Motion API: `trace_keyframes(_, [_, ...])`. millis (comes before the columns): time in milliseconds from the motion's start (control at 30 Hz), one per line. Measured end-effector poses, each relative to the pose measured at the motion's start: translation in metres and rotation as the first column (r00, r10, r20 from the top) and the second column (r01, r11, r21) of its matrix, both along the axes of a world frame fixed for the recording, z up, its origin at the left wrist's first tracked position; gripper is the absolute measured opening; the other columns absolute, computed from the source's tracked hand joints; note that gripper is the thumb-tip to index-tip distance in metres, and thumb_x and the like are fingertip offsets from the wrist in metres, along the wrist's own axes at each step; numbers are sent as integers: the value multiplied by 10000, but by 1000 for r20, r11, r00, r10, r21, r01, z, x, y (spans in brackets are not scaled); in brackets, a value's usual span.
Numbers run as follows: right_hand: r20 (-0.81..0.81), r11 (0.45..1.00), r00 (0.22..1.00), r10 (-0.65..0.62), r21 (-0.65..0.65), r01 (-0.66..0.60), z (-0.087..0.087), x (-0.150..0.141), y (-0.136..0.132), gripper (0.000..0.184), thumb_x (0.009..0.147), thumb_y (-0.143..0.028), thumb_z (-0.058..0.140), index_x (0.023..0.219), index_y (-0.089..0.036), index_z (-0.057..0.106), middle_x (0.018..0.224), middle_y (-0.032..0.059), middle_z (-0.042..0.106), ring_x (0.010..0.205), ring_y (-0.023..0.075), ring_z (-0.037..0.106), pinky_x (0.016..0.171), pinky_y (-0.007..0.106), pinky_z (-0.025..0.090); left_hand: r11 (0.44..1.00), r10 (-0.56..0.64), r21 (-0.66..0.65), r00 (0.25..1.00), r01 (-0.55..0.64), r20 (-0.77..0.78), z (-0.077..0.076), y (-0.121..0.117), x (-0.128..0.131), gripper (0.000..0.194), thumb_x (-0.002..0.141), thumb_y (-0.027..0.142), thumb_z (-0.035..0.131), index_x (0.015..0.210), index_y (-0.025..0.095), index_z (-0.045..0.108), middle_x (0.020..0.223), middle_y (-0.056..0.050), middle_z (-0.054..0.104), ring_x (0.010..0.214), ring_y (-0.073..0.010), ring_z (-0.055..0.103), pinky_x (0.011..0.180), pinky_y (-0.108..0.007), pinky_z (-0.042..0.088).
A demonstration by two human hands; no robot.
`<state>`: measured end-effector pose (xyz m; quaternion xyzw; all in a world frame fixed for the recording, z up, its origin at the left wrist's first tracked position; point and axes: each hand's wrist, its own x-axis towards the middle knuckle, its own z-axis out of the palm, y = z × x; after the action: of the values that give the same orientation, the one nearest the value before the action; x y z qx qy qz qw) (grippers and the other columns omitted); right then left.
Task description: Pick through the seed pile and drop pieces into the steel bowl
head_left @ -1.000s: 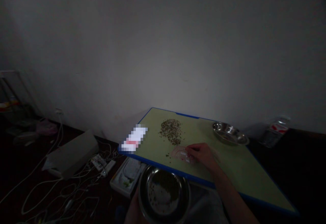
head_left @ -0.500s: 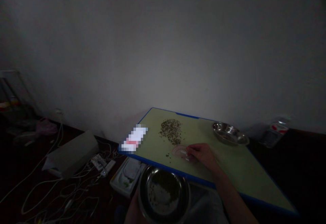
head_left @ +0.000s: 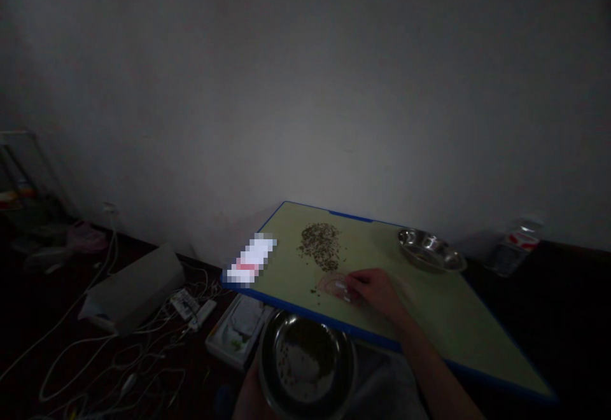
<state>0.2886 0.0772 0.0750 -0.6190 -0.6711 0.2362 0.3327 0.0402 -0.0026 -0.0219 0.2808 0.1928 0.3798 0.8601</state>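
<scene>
My right hand (head_left: 375, 289) pinches a clear, round-edged plastic piece (head_left: 329, 284) with faint pinkish markings; its exact kind is hard to tell in the dim light. It lies low over the tabletop, close to several small dark grains (head_left: 314, 291). Just beyond sits a spread pile of brown-green grains (head_left: 321, 245). Below the table's front edge is a shiny metal bowl (head_left: 305, 359) with dark green grains inside. My left hand (head_left: 252, 391) supports that bowl at its left side, its fingers hidden behind the bowl.
The pale green table (head_left: 405, 312) has a blue rim. A second metal bowl (head_left: 432, 251) stands at its right back, and a blurred-out bright phone-like object (head_left: 252, 261) lies at left. A bottle (head_left: 515, 248), a long box (head_left: 133, 289), a white tray (head_left: 236, 337) and tangled cables surround it.
My right hand has slid slightly left with the plastic piece toward the few loose grains. The held bowl and the grain pile look unchanged.
</scene>
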Motion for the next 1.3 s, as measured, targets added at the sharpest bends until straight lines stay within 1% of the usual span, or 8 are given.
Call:
trace_keyframes(100, [41, 1000, 999, 8, 22, -9, 0, -2, 1, 351, 778, -371, 482, 551, -175, 665, 486, 17, 615, 477, 145, 538, 498, 247, 343, 986, -1, -167, 994, 20, 110, -2, 1, 0, 738, 696, 730, 405, 1143, 177, 602, 1132, -107, 708, 1353, -324, 343, 1130, -496, 169])
trace_keyframes(267, [70, 998, 997, 21, 56, -25, 1, -7, 3, 369, 792, -388, 471, 571, -178, 681, 509, 22, 631, 499, 151, 554, 513, 249, 355, 974, -3, -222, 974, 54, 226, -4, 1, -2, 638, 710, 678, 455, 1055, 176, 645, 1105, -88, 723, 1338, -320, 370, 1135, -499, 147])
trace_keyframes(400, [62, 998, 998, 24, 57, -28, 0, -9, 2, 381, 795, -391, 467, 565, -172, 677, 496, 22, 621, 499, 151, 552, 508, 241, 361, 963, 26, -268, 978, 31, 208, 1, 1, -5, 590, 665, 667, 527, 953, 174, 677, 1035, -104, 746, 1346, -332, 352, 1140, -479, 148])
trace_keyframes(533, [74, 998, 997, 27, 62, -32, -1, -9, 2, 370, 800, -373, 470, 576, -169, 683, 497, 14, 623, 491, 139, 546, 498, 229, 348, 936, 140, -342, 980, -85, 139, 4, 0, -5, 530, 646, 626, 593, 929, 188, 685, 970, -89, 763, 1372, -313, 309, 1156, -439, 118])
trace_keyframes(700, [89, 996, 995, 40, 75, -47, -1, -13, 3, 372, 806, -373, 469, 586, -171, 691, 516, 15, 635, 496, 136, 545, 497, 226, 344, 929, 180, -338, 982, -150, 60, 6, -1, -6, 475, 599, 594, 654, 851, 194, 698, 955, -108, 763, 1393, -314, 260, 1163, -413, 120])
trace_keyframes(967, [59, 994, 994, 87, 58, -90, -4, -22, 2, 342, 799, -349, 485, 632, -159, 716, 535, 16, 643, 503, 131, 530, 502, 223, 355, 951, 149, -292, 978, -101, 145, 6, 0, -7, 570, 699, 607, 557, 1025, 154, 672, 1034, -113, 748, 1338, -308, 377, 1135, -448, 219])
trace_keyframes(1133, [-21, 988, 988, 152, 4, -152, -2, -31, -10, 333, 803, -352, 495, 627, -156, 699, 541, 5, 637, 516, 127, 530, 508, 218, 366, 947, 141, -304, 984, -102, 111, 16, -2, -3, 690, 659, 655, 561, 1106, 136, 641, 985, -147, 753, 1322, -337, 394, 1123, -481, 238])
trace_keyframes(1300, [-83, 986, 982, 169, 4, -170, -1, -36, -17, 348, 809, -367, 498, 593, -160, 676, 519, -3, 606, 519, 120, 520, 511, 215, 362, 921, 220, -335, 975, -198, 28, 18, -1, -1, 637, 657, 625, 581, 1090, 163, 653, 906, -116, 771, 1280, -339, 450, 1133, -470, 212])
